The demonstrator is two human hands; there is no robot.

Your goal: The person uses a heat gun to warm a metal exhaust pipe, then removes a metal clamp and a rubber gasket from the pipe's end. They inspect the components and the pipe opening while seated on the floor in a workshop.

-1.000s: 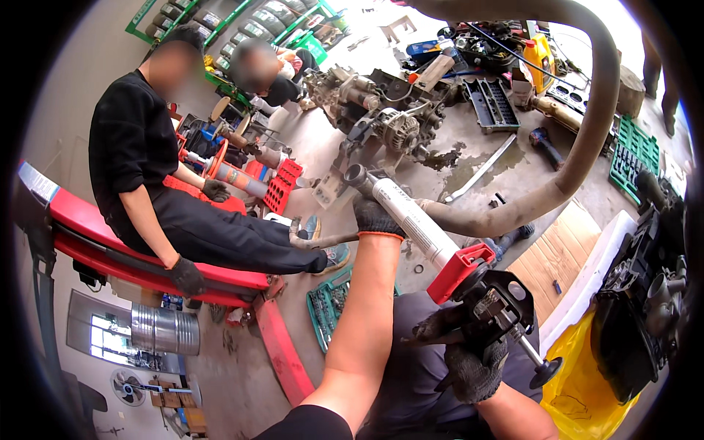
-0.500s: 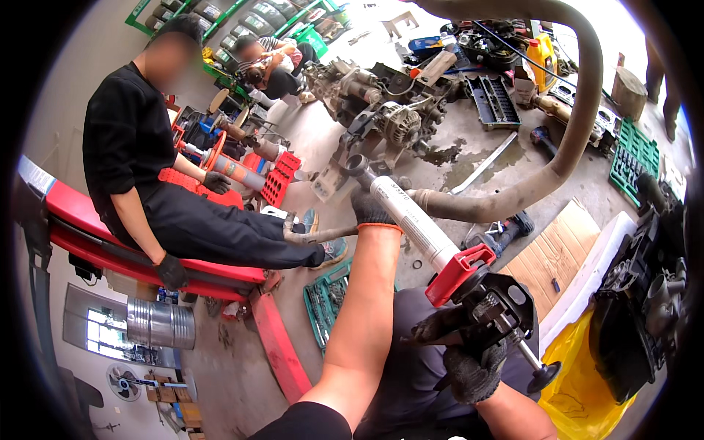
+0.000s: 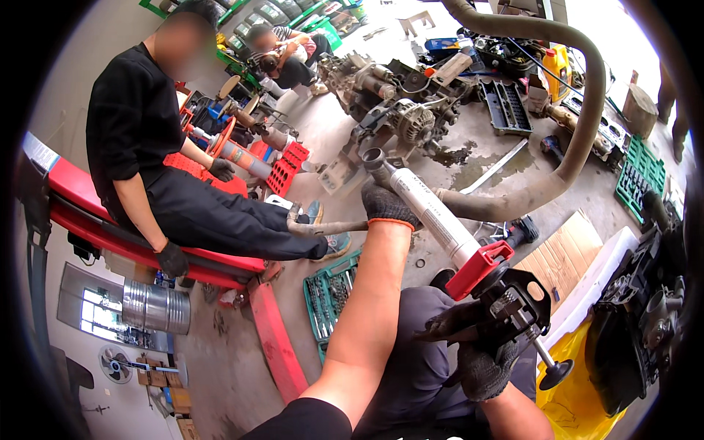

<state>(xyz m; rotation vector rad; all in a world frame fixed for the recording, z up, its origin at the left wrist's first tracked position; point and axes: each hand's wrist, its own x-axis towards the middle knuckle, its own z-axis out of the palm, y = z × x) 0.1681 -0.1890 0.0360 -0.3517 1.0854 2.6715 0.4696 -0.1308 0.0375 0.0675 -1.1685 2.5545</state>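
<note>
My left hand (image 3: 386, 203), in a dark glove with an orange cuff, is closed round a grey-brown bent pipe (image 3: 499, 213). The pipe's short open end (image 3: 374, 156) sticks up past the knuckles, and its long curve loops out to the upper right. My right hand (image 3: 485, 368), also gloved, grips the black handle end of a caulking gun (image 3: 480, 268) with a red front frame. A white sealant cartridge (image 3: 434, 214) lies in the gun, its front end slanting up beside my left hand. Its tip is hard to make out against the pipe.
Beyond the pipe, an engine (image 3: 411, 117) sits on the stained floor. Toolboxes (image 3: 331, 297), cardboard (image 3: 561, 253) and a cordless tool (image 3: 522, 231) lie around. On the left, a co-worker (image 3: 136, 125) sits on a red lift arm (image 3: 275, 341). Yellow plastic (image 3: 572, 396) lies at lower right.
The whole view has shifted slightly, so most things appear a little farther right. Both hands keep their grips, and the gun and pipe stay nearly the same relative to each other.
</note>
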